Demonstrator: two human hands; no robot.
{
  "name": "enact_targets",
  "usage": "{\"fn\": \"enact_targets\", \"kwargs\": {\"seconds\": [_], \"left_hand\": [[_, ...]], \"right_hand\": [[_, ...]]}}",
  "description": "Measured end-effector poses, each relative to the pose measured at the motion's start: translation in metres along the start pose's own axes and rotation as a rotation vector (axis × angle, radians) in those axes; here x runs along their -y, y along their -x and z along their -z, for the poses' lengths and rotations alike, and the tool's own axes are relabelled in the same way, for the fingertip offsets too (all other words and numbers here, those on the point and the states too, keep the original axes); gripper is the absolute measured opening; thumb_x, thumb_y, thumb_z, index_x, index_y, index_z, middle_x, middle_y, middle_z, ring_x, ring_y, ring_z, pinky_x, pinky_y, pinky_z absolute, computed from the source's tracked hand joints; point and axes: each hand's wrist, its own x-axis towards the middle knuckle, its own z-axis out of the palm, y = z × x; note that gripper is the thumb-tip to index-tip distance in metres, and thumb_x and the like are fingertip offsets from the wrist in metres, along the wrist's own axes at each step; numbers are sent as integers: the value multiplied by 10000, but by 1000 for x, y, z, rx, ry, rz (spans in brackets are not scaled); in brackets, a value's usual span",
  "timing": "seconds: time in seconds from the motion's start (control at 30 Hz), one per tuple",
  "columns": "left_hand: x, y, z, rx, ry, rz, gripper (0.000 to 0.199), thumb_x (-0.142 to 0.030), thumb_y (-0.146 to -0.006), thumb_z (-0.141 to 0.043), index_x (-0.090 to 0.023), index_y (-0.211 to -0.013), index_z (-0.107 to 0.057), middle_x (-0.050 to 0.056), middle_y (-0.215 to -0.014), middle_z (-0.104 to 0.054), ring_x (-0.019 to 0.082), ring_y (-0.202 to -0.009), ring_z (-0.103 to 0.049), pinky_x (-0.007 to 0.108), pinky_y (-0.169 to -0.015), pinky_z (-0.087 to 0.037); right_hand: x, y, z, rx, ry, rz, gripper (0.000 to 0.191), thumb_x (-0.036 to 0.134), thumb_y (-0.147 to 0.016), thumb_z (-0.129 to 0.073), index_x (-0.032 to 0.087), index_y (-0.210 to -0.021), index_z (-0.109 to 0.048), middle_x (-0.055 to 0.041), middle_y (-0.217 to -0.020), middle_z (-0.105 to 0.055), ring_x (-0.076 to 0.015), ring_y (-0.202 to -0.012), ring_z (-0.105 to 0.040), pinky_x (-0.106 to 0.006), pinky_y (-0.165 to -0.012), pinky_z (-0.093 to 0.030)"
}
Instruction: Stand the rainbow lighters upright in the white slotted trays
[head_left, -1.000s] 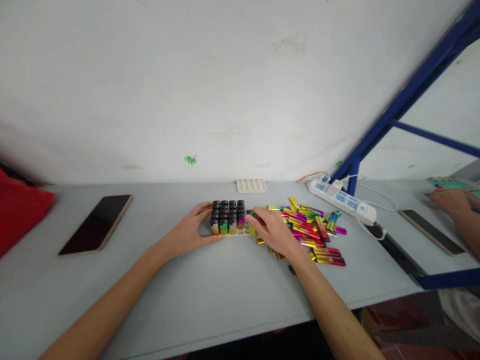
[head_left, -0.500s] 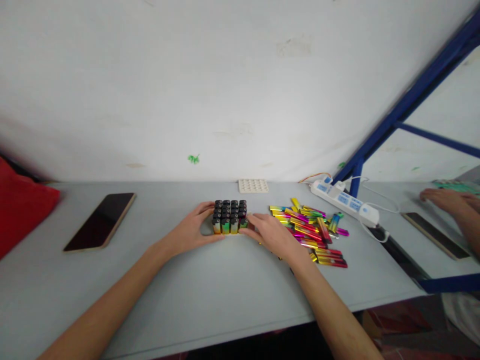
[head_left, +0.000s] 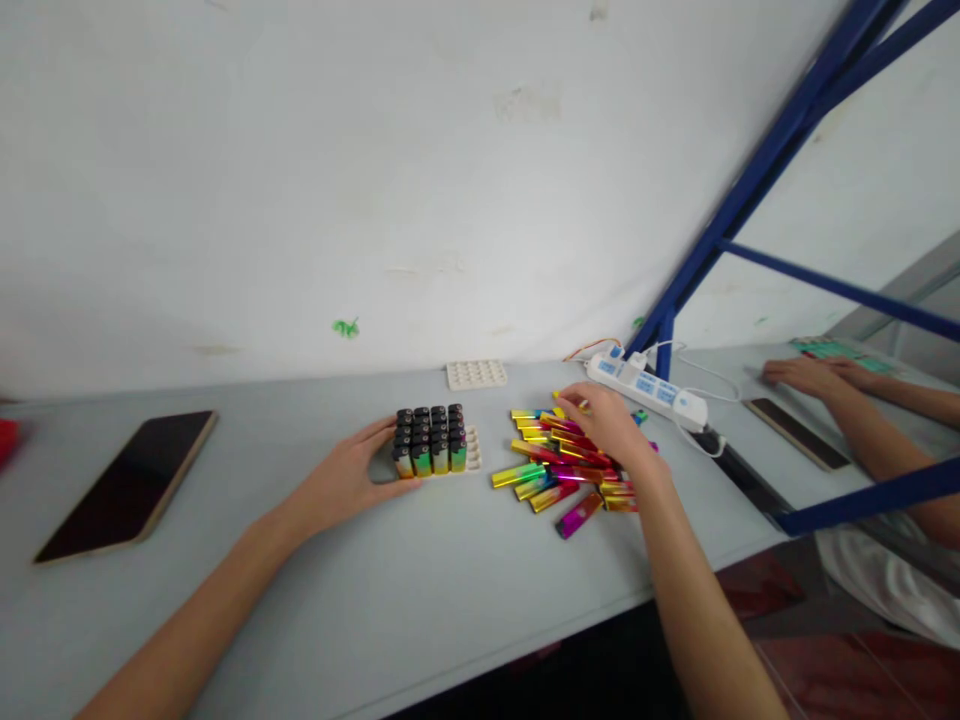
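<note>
Lighters (head_left: 430,440) with black tops and shiny coloured bodies stand upright in rows in a white tray (head_left: 473,462), whose right-hand sockets are bare. My left hand (head_left: 349,478) is closed about the tray's left end, fingers behind and thumb along the front edge. Over the far side of a loose pile of metallic lighters (head_left: 536,475) is my right hand (head_left: 606,420). Its fingers are bent and somewhat apart, with no lighter visibly gripped. The pile lies right of the tray, mostly yellow, red, magenta and green.
A second white socketed tray (head_left: 477,374) lies by the wall. Behind the pile are a power strip (head_left: 646,388) with cables and a blue metal frame (head_left: 686,262). A dark phone or tablet (head_left: 127,482) lies at left. Another person's hands (head_left: 814,376) are beyond the frame at right.
My right hand has left the upright lighters and moved right, over the loose pile. My left hand stays at the tray. The camera view has turned to the right.
</note>
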Motion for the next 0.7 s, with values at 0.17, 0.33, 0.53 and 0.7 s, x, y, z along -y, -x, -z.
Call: {"fn": "enact_targets", "kwargs": {"seconds": [0.17, 0.33, 0.53, 0.7], "left_hand": [[8, 0, -6, -40, 9, 14, 871, -808, -926, -973, -285, -1614, -865, 139, -1798, -825, 557, -1657, -782, 726, -1477, -586], [11, 1, -8, -30, -18, 26, 911, -857, -941, -927, -238, -1604, -850, 203, -1831, -782, 556, -1678, -760, 705, -1497, -567], [15, 2, -9, -57, -52, -24, 883, -821, -969, -917, -278, -1653, -792, 195, -1873, -734, 542, -1727, -718, 707, -1474, -591], [16, 1, -11, -66, -20, -15, 838, -822, -954, -930, -304, -1604, -823, 175, -1826, -782, 542, -1675, -760, 688, -1456, -615]], "right_hand": [[-41, 20, 46, -33, 156, -156, 104, 283, -1100, -801, 232, -1064, -885, -150, -1155, -936, -330, -1056, -869, -467, -1033, -666], [-49, 58, 52, 35, 225, -332, 134, 375, -1084, -886, 255, -1057, -832, -85, -924, -900, -310, -882, -852, -405, -841, -610], [-44, 77, 29, 68, 302, -301, 83, 334, -1080, -856, 272, -1047, -812, -89, -936, -896, -316, -868, -841, -398, -769, -562], [-46, 76, 24, 82, 367, -293, 119, 257, -1104, -804, 261, -986, -820, -174, -1083, -944, -351, -982, -884, -427, -852, -614]]}}
